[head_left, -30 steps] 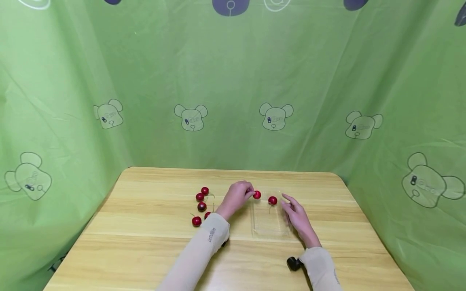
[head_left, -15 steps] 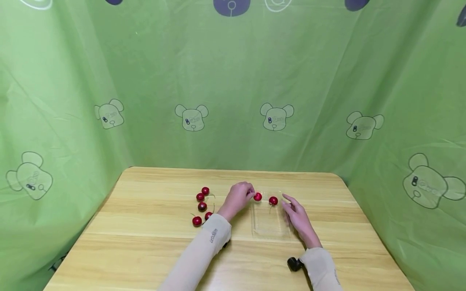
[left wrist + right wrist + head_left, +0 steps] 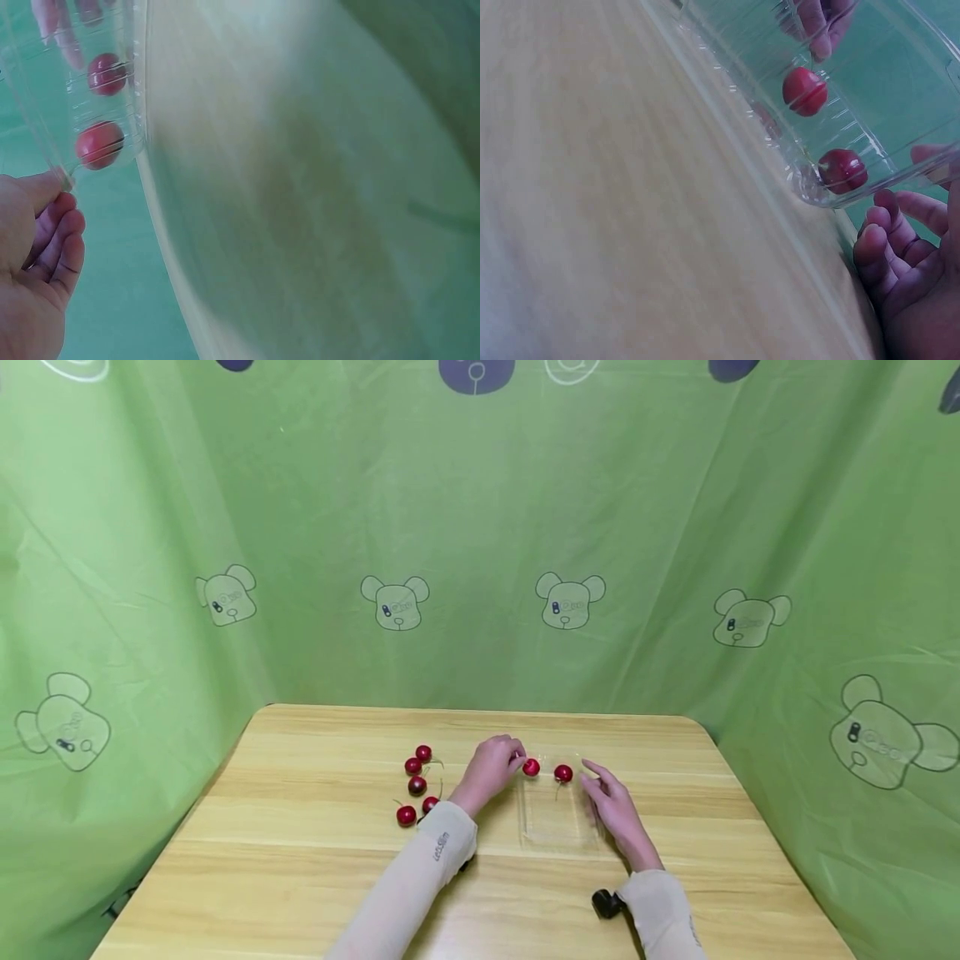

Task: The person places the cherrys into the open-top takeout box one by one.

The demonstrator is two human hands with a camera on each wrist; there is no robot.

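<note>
My left hand (image 3: 491,768) pinches a cherry's stem between thumb and forefinger, at the near-left rim of a clear plastic box (image 3: 558,839) in the left wrist view. The bright red cherry (image 3: 531,767) hangs just under the fingertips, inside the box's far-left corner. A second, darker cherry (image 3: 843,171) lies in the far-right part of the box with its stem showing. At the right wall is my right hand (image 3: 617,806), its fingers loosely bent beside the plastic and the thumb overlapping the rim in the right wrist view.
Several more cherries (image 3: 417,786) with stems lie in a loose group left of my left forearm, the nearest partly hidden by the sleeve. All stand on a wooden table (image 3: 315,877), enclosed by green curtains (image 3: 480,668). A black wrist camera (image 3: 607,904) sits at my right cuff.
The cherry in my left hand has sunk slightly lower into the box. My right hand and the second cherry have stayed put.
</note>
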